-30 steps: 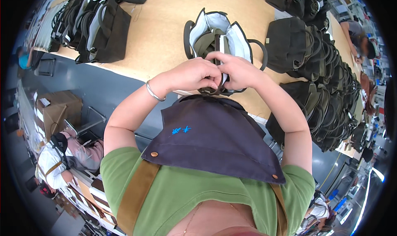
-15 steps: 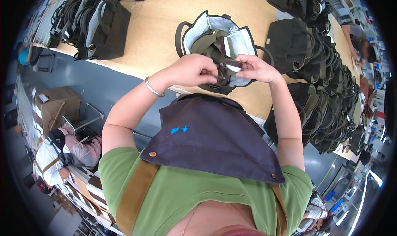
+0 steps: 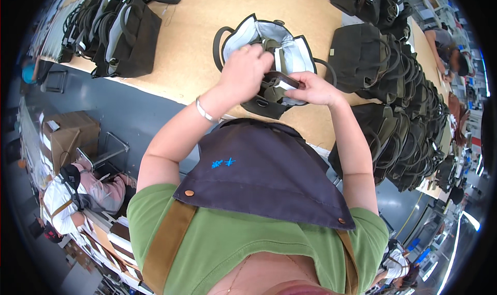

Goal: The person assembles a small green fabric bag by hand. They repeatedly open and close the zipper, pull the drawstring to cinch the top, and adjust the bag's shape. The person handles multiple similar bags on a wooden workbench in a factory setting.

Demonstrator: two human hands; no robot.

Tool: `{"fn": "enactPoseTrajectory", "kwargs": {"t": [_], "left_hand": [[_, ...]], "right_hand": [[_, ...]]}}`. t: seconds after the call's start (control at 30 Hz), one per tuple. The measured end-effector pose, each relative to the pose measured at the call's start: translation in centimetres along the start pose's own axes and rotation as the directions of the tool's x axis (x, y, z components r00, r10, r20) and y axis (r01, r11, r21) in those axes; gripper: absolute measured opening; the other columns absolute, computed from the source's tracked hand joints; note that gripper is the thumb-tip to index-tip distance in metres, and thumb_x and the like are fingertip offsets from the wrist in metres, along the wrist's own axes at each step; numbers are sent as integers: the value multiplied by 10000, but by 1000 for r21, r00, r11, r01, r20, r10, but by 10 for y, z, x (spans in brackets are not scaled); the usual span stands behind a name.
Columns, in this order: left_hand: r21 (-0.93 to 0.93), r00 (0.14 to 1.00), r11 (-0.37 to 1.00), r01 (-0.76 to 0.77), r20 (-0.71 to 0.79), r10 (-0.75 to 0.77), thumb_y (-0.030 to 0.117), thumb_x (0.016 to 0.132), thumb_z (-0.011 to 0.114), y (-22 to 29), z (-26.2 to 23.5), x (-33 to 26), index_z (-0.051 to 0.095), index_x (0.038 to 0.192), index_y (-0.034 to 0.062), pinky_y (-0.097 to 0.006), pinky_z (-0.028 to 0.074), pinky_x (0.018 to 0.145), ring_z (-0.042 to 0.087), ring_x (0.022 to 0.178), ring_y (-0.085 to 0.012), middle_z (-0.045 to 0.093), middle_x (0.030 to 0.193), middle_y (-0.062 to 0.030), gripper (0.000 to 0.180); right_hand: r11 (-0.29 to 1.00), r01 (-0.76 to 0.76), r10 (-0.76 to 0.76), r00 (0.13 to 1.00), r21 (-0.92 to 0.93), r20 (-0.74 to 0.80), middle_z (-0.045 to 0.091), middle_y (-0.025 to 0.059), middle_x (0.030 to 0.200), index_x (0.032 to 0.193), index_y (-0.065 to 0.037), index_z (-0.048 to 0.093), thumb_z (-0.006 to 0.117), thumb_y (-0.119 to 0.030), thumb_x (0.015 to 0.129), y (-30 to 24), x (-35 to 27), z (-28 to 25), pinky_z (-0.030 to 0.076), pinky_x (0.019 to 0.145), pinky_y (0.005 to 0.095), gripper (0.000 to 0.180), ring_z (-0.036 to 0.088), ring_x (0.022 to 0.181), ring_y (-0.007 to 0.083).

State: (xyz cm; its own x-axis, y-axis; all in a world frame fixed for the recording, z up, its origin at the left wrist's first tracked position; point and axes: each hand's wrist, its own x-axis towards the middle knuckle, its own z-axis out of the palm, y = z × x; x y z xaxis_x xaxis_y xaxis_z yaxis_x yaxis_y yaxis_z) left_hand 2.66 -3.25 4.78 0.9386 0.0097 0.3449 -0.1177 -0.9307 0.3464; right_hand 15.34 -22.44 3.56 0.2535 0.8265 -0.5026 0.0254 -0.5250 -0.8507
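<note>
A dark handbag (image 3: 302, 54) with a pale lining stands upright on the table in front of me, its mouth spread wide. Inside it lie olive-green fabric and a dark brown strap (image 3: 273, 77) with a white piece on it. My right hand (image 3: 316, 89), at the near right rim, pinches the strap's end between thumb and fingers. Over the bag's left side is my left hand (image 3: 244, 71), its fingers curled down into the opening; what they grip, if anything, is hidden. The bag's handles flop outward to either side.
Rows of similar dark bags (image 3: 357, 52) crowd the table's right side, and more bags (image 3: 137, 44) stand at the left. A brown carton (image 3: 77, 134) is on the floor at left, near a seated person (image 3: 62, 204). Another person (image 3: 440, 49) works at far right.
My left hand has moved up and farther over the bag, from its near rim toward the middle of the opening. My right hand keeps its pinch near the right rim.
</note>
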Motion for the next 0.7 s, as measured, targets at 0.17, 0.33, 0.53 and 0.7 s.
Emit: {"fn": "enactPoseTrajectory", "kwargs": {"t": [0.17, 0.33, 0.53, 0.7], "left_hand": [[-150, 983, 983, -110, 129, 129, 179, 708, 762, 50, 5, -49, 605, 972, 106, -370, 408, 792, 555, 912, -234, 564, 837, -35, 316], [-31, 994, 995, -92, 64, 93, 220, 755, 720, 48, 36, -68, 637, 911, 133, -334, 377, 796, 541, 878, -190, 600, 873, 4, 197], [26, 992, 998, 53, 117, -55, 209, 770, 710, 47, 37, -77, 615, 863, 109, -387, 349, 868, 541, 1044, -236, 621, 1096, -73, 166], [70, 999, 996, 52, -11, -51, 205, 770, 720, 49, 27, -76, 607, 857, 98, -452, 286, 954, 511, 1188, -286, 577, 1220, -124, 179]], "right_hand": [[999, 13, -17, 993, -36, -120, 590, -61, 732, 947, -40, 698, 670, -153, 909, 1, 15, -1, 445, 559, 198, 123, 507, 640, 12], [995, -99, 93, 964, -9, -248, 622, -32, 744, 984, -38, 706, 656, -117, 898, -20, 16, 4, 386, 445, 214, 127, 452, 491, 36], [988, -107, 84, 976, -108, -201, 609, -40, 717, 910, -48, 700, 725, -115, 819, -35, 9, -18, 379, 442, 205, 115, 451, 508, 31], [977, -36, 15, 995, -211, -103, 622, -40, 739, 891, -45, 694, 740, -94, 791, -26, 20, -11, 408, 501, 211, 120, 463, 536, 32]]}}
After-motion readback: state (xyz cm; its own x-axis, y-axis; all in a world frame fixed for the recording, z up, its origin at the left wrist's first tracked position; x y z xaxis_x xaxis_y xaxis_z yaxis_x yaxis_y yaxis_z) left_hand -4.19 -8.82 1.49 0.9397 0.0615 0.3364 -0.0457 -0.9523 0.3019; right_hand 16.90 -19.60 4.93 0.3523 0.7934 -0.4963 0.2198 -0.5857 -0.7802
